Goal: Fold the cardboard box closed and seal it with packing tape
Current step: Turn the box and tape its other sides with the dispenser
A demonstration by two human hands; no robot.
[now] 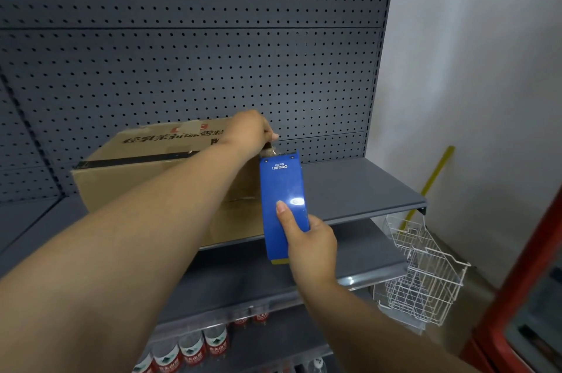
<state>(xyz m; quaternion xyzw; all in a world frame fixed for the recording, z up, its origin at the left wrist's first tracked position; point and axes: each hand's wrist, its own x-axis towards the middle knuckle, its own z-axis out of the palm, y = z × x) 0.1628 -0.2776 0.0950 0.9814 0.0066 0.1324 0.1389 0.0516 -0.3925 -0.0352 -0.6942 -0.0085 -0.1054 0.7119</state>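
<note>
Up on the grey shelf [359, 187], the cardboard box [146, 172] sits toward the left, its near face almost flush with the shelf's front lip and its far side close to the perforated back panel [213, 53]. To the right of the box the shelf surface runs bare to its right end, where a white wall [474, 68] begins; a yellow pole [435, 172] leans against that wall, and a white wire basket [422, 269] hangs off the shelving below the shelf's right corner. A strip of dark tape [133, 159] runs along the box's closed top from left to right. The blue tape dispenser [282, 205] stands just at the box's right side, long axis near to far, its far end level with the box's top right edge and its near end overhanging the shelf lip. The right hand [310, 245] is the grip on the dispenser's near end, fingers wrapped round the body with the thumb laid flat on the blue face. The left hand [252, 129] reaches across over the box's top right corner and pinches something small at the dispenser's far end; whether that is the tape's loose end cannot be made out. Lower shelves hold rows of water bottles [194, 348] with red labels, and a red frame [529, 266] edges the far right.
</note>
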